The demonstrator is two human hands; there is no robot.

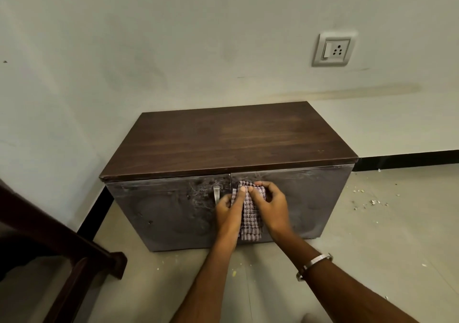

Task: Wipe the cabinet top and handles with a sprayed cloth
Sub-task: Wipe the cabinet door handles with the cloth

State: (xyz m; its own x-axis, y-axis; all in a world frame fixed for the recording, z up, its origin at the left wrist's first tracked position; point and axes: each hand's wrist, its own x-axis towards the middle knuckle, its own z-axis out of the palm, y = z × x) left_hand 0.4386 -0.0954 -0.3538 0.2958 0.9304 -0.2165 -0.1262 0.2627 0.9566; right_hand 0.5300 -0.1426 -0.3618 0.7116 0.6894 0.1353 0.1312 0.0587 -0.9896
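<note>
Low cabinet [231, 173] at centre frame, dark wooden top [231, 138] against the pale wall, two grey smeared doors below. Checked cloth [249, 217] just below centre, bunched at the upper edge of the right door beside the seam, hanging down the door front. Left hand [229, 208] pinching the cloth's left edge, thumb pressed on top. Right hand [269, 204] gripping the cloth from the right, fingers curled over it. Metal handle [216, 194] on the left door, just left of the left hand. Steel bangle [313, 266] on the right wrist, lower right. Wall socket [334, 49] at upper right. Crumbs [367, 199] on the floor at right.
</note>
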